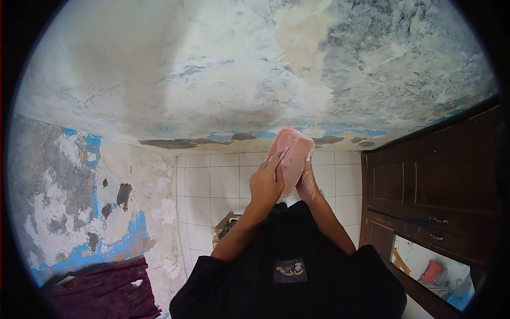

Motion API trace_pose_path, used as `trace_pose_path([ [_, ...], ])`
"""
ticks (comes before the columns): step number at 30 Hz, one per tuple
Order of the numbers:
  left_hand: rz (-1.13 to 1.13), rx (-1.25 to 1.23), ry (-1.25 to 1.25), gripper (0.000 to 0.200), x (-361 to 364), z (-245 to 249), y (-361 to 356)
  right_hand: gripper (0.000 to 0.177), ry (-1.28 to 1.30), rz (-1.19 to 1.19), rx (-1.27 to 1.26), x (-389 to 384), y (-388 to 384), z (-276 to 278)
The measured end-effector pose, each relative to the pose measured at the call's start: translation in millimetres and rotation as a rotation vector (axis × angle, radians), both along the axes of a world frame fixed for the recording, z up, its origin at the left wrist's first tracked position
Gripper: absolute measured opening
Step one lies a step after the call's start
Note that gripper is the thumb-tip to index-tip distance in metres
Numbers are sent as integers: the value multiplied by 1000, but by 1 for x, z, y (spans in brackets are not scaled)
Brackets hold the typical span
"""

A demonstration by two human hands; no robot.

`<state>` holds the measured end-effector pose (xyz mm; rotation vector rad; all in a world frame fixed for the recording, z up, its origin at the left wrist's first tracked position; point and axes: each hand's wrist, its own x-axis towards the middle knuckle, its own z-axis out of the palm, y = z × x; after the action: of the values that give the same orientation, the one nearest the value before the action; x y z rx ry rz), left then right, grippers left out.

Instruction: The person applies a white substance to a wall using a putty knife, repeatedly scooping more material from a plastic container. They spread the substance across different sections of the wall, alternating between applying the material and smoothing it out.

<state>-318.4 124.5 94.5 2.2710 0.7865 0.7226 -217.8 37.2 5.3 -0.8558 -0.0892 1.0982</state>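
Observation:
A pink rectangular tray or container (pixel 295 159), smeared with whitish material, is held up in front of my chest, close to the patchy wall (pixel 239 80). My left hand (pixel 266 178) lies against its left side, with the fingers reaching over its face around a thin, light-coloured tool (pixel 287 152) that is too small to make out well. My right hand (pixel 306 183) supports the container from the right and from beneath, and its fingers are mostly hidden behind it. Whitish smears show on the right wrist.
A dark wooden cabinet (pixel 451 175) with a mirror (pixel 431 268) stands at right. A box of dark items (pixel 226 226) sits on the white tiled floor (pixel 202 181) at left. Dark purple cloth (pixel 106 292) hangs at lower left beside a peeling side wall (pixel 119 186).

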Motion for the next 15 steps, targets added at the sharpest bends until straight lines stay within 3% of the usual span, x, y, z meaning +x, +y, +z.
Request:
trace_pose_path([
  [4,21,-197,-157,22,0,-9,1,77,-26,-40,-26,8,-4,2],
  [7,60,-479,-215,18,3,-12,-2,80,2,-82,-46,17,-8,1],
  [15,9,-792,-461,28,28,-21,-10,77,-9,-135,-46,46,-28,14],
])
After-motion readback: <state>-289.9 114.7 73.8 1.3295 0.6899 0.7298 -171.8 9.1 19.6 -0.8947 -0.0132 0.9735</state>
